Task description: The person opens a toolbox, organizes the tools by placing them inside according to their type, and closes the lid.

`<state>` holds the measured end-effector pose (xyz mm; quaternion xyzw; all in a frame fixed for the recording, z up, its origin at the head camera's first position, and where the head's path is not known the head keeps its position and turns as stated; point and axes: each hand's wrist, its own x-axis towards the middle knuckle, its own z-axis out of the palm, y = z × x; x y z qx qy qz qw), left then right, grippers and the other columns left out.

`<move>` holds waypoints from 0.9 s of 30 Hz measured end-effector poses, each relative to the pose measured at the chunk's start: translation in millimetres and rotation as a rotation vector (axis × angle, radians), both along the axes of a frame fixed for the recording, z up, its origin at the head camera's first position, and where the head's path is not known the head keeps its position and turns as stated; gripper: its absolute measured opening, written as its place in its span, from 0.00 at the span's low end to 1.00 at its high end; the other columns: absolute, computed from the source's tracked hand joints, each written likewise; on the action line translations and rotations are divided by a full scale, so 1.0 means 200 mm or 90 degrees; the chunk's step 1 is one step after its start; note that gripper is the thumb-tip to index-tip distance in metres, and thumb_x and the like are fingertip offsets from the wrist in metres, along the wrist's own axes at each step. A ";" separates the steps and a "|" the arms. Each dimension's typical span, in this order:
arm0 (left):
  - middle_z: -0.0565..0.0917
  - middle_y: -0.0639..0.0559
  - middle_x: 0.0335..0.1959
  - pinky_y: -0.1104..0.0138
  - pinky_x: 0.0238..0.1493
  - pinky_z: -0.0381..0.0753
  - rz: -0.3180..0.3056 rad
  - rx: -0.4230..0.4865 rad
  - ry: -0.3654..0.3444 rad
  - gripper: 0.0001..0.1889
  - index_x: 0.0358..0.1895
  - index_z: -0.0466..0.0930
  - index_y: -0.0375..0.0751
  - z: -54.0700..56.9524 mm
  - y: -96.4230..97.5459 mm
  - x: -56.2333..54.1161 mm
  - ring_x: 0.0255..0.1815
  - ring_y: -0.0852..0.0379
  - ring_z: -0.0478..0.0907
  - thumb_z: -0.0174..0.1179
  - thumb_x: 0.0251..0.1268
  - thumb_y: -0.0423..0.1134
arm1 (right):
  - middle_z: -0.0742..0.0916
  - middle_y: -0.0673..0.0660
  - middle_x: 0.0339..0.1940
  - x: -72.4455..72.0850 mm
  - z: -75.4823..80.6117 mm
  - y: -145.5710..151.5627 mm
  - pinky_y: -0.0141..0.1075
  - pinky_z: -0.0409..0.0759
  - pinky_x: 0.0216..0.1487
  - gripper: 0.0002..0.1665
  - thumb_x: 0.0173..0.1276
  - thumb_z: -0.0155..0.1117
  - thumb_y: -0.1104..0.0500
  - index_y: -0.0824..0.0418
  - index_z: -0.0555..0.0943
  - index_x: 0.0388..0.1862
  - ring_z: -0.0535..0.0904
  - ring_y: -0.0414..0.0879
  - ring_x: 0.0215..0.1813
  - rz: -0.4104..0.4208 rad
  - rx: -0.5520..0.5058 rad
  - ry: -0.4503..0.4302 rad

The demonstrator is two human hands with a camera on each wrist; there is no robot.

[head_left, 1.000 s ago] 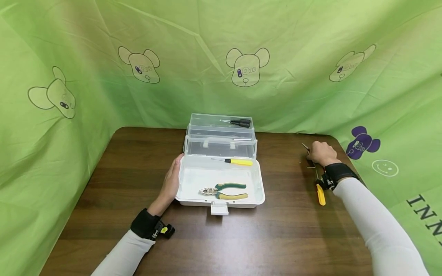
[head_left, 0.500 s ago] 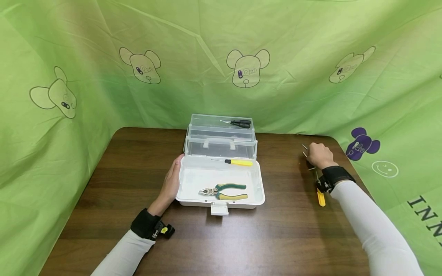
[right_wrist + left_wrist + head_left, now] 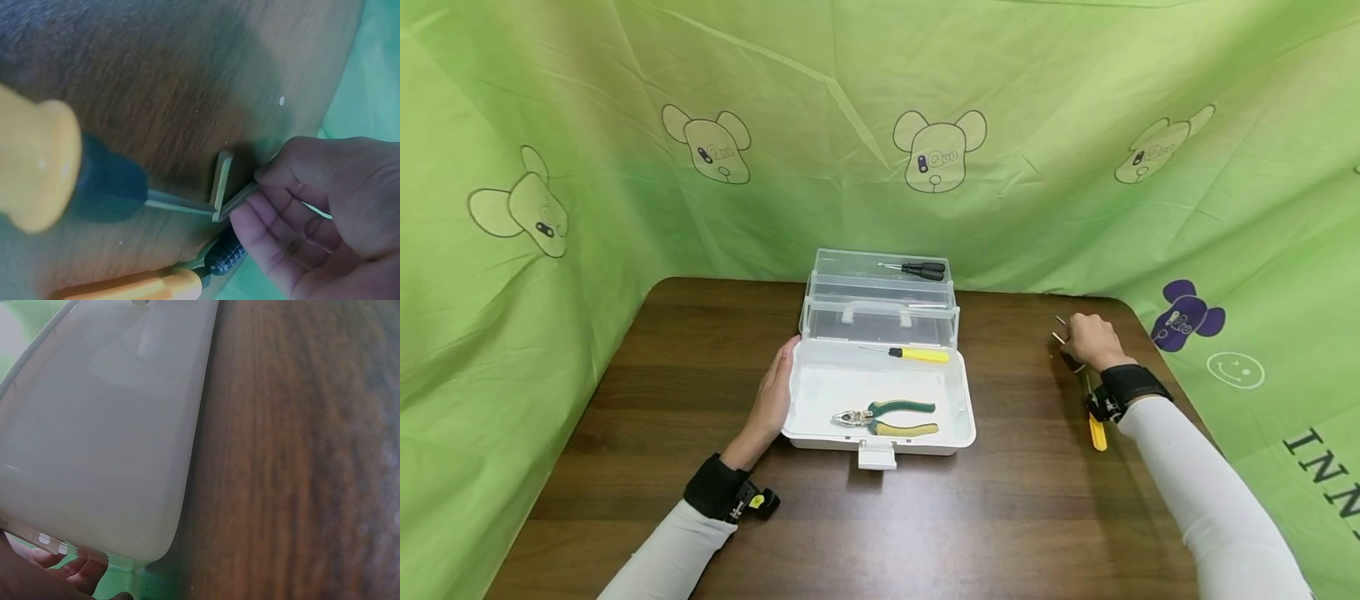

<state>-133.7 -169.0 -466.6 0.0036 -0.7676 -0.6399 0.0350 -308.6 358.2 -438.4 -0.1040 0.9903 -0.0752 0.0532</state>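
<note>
Right hand (image 3: 1093,340) has slid a touch left and toward the camera compared with a second ago, and a metal tip (image 3: 1058,337) now pokes out on its left where I couldn't see it then. The left hand (image 3: 771,396) and the white toolbox (image 3: 835,379) are basically where they were.

The right wrist cam tells you the most: thumb and index are pinching an L-shaped metal bar (image 3: 220,184), other fingers curled in behind. The bar is at the right end of the table (image 3: 1000,500), its gripped end hidden by the fingertips. A big yellow handle (image 3: 31,162) is cut off by the left edge, its shaft running to near the bend of the bar; can't tell if they touch. An orange handle (image 3: 134,289) is cropped at the bottom, and a black knurled grip (image 3: 225,253) is partly hidden by the hand.

The left hand holds the box's left side, fingers bent around the back corner, though the left wrist cam crops most of it. Inside are pliers (image 3: 902,403) and a yellow screwdriver (image 3: 923,354). Black-handled tools (image 3: 922,269) sit in the clear top tray, overlapping too much to count.
</note>
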 end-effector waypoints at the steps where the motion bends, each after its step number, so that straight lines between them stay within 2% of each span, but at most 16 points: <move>1: 0.56 0.33 0.85 0.43 0.84 0.48 -0.001 -0.001 -0.001 0.32 0.83 0.53 0.28 0.00 0.00 0.00 0.86 0.37 0.49 0.25 0.92 0.48 | 0.83 0.62 0.26 0.00 -0.01 0.00 0.60 0.80 0.35 0.12 0.60 0.72 0.66 0.60 0.78 0.23 0.82 0.65 0.33 0.003 -0.001 -0.004; 7: 0.56 0.35 0.85 0.45 0.85 0.48 -0.004 -0.005 -0.008 0.31 0.84 0.53 0.31 0.00 0.00 0.00 0.86 0.40 0.49 0.25 0.92 0.49 | 0.84 0.60 0.27 -0.01 -0.02 -0.01 0.57 0.80 0.34 0.10 0.59 0.75 0.66 0.60 0.80 0.26 0.81 0.62 0.32 0.023 -0.008 -0.002; 15: 0.56 0.36 0.85 0.45 0.85 0.48 -0.008 -0.002 -0.011 0.32 0.84 0.52 0.32 0.00 -0.01 0.00 0.87 0.40 0.49 0.24 0.92 0.49 | 0.76 0.54 0.21 -0.01 -0.01 -0.03 0.47 0.72 0.29 0.17 0.58 0.73 0.65 0.56 0.73 0.19 0.73 0.54 0.27 0.029 -0.020 0.009; 21: 0.57 0.36 0.85 0.46 0.85 0.48 -0.004 -0.002 -0.011 0.31 0.84 0.53 0.32 0.00 -0.01 0.00 0.86 0.41 0.50 0.25 0.92 0.49 | 0.66 0.48 0.17 -0.02 0.02 -0.07 0.43 0.66 0.29 0.26 0.59 0.72 0.66 0.52 0.65 0.16 0.66 0.48 0.24 0.070 -0.034 0.054; 24: 0.57 0.36 0.85 0.46 0.85 0.48 -0.003 0.000 -0.013 0.31 0.84 0.53 0.33 0.00 -0.01 0.00 0.86 0.42 0.50 0.25 0.92 0.49 | 0.66 0.46 0.17 -0.02 0.06 -0.10 0.42 0.63 0.29 0.22 0.57 0.70 0.67 0.52 0.67 0.16 0.65 0.47 0.24 0.094 -0.041 0.073; 27: 0.58 0.36 0.85 0.46 0.85 0.48 -0.002 0.000 -0.012 0.31 0.84 0.53 0.33 0.00 -0.01 0.00 0.86 0.42 0.50 0.25 0.92 0.49 | 0.72 0.48 0.18 -0.02 0.10 -0.14 0.43 0.68 0.29 0.14 0.54 0.68 0.67 0.54 0.74 0.19 0.69 0.48 0.25 0.111 -0.041 0.092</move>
